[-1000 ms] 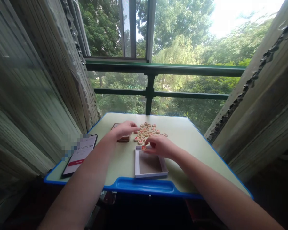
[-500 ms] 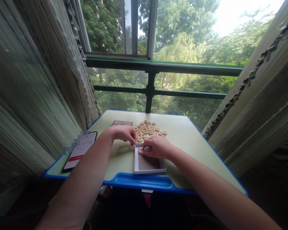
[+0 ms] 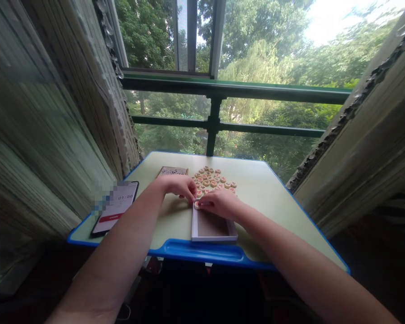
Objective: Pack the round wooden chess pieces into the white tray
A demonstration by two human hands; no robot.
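My right hand reaches over a shallow white box with a brown bottom. Its fingers are closed on a round Chinese chess piece at the box's far left corner, inside the walls. At the same corner, from the outside, my left hand has its fingertips pinched together by the rim. Whether anything sits between those fingertips is hidden. Behind both hands, several wooden chess pieces with red or dark characters lie spread on the table; my right hand covers some of them.
A patterned box lid lies behind my left hand. On the table's left side is a phone showing a timer. A blue pen tray runs along the front edge. Curtains hang on both sides, with a green railing beyond.
My right hand has carried the chess piece from a little inside the box to its far left corner. My left hand stays at that corner. The whole view has shifted slightly.
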